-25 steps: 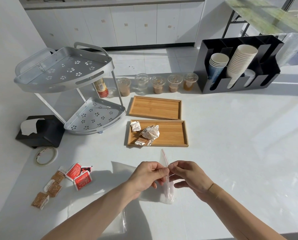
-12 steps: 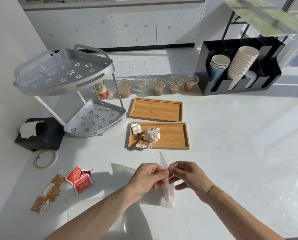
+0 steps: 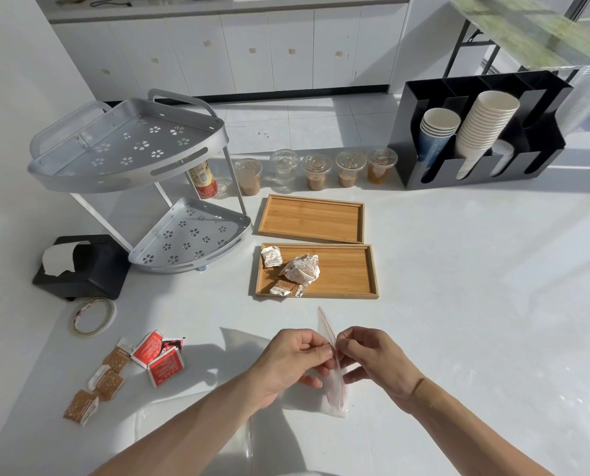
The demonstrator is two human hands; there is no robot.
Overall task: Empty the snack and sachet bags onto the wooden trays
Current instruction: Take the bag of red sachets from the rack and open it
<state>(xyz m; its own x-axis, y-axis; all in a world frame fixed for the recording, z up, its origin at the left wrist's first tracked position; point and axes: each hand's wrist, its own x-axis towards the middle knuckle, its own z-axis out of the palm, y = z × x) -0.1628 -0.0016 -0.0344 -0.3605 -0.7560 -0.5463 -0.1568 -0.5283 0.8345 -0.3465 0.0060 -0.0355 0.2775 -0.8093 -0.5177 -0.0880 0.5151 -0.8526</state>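
Head view | done: wrapped snacks (image 3: 295, 274) on near tray (image 3: 346, 271) | far tray (image 3: 312, 218) bare | sachets (image 3: 156, 357) loose on surface, near left | left hand (image 3: 291, 364), right hand (image 3: 372, 360) pinching clear zip bag (image 3: 334, 369) mouth, near centre

Two trays (image 3: 341, 280) mid-worktop (near one holds snacks (image 3: 300, 269)), rack (image 3: 125, 156) left, cup holder (image 3: 475, 173) behind right, sachets (image 3: 156, 359) front left.

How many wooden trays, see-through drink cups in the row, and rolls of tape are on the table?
Wooden trays: 2
Clear drink cups: 5
Tape roll: 1
Total: 8
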